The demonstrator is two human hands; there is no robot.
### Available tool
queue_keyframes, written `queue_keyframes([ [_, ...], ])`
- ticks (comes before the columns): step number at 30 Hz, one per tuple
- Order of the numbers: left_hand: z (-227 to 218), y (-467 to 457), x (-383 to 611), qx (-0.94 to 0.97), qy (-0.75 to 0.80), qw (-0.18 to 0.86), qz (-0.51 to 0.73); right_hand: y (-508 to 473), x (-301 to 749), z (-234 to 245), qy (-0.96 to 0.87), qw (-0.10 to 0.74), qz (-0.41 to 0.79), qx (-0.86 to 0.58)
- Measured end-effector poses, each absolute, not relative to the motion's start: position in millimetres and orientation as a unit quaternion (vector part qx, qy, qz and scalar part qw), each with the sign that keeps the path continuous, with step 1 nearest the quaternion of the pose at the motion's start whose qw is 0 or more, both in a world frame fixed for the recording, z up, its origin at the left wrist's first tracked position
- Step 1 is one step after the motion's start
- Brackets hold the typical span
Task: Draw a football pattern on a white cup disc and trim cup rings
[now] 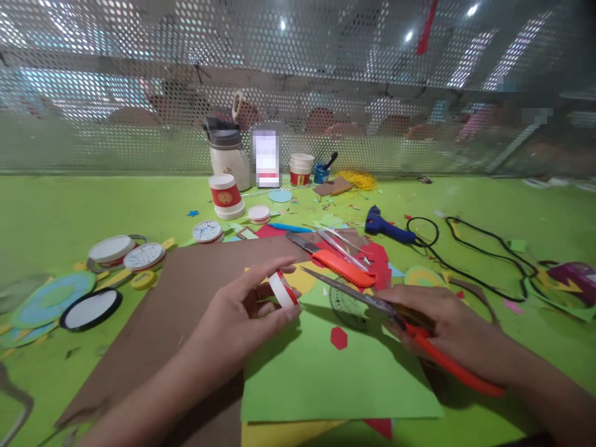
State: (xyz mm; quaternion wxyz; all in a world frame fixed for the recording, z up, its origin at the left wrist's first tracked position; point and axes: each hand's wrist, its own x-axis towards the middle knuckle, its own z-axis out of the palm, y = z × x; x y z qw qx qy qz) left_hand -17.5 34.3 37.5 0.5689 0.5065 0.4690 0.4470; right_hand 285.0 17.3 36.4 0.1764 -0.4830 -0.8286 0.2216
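My left hand pinches a short white-and-red paper cup piece between thumb and fingers, tilted on its side. My right hand is closed on scissors with orange-red handles; their blades point left, with the tips a little apart from the cup piece. Beneath both hands lies a green paper sheet bearing a small red paper hexagon. A clear round stencil shows partly behind the blades. Just beyond lies an orange utility knife.
A brown board lies under the papers. Left are white round lids and paper rings. Behind stand a red-and-white cup, a jug, a phone and stacked cups. Right, a blue glue gun trails a black cord.
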Motion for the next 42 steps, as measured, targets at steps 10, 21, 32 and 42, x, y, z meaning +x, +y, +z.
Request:
queue_keyframes([
  [10,44,35,-21,0.431,0.439,0.628,0.477,12,286,30,-0.854,0.126,0.169,-0.476],
  [21,37,40,-27,0.403,0.425,0.669,0.457,14,286,26,-0.847,0.156,0.149,-0.486],
  [32,45,37,-18,0.370,0.465,0.637,0.491,16,283,26,-0.828,0.167,0.182,-0.504],
  [42,38,43,-20,0.467,0.476,0.559,0.494,11,283,24,-0.839,0.150,0.140,-0.505],
])
